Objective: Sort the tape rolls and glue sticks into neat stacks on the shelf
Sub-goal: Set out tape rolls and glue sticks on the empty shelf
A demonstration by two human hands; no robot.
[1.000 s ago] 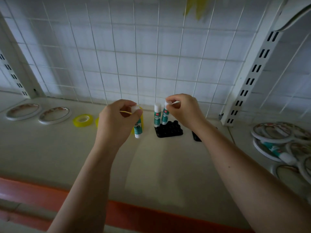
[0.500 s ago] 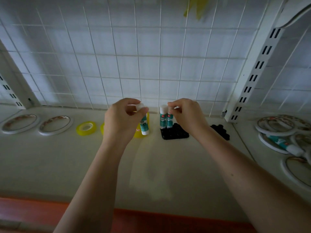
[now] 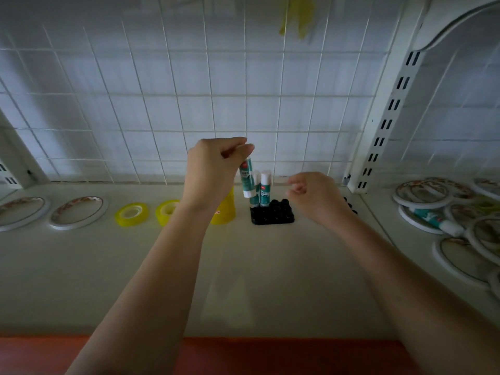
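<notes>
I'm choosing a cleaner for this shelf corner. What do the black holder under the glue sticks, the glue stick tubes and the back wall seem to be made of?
Black holder: looks like matte moulded plastic or rubber, with rows of round sockets; which of the two I cannot tell. Glue stick held by the left hand: smooth plastic tube with a teal printed label and white ends. Back wall: thin white-coated wire grid, probably metal.

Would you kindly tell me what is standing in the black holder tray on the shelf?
Two glue sticks stand upright at the back of the black holder tray, white caps up. The left hand holds a third glue stick in front, partly covering one.
</notes>
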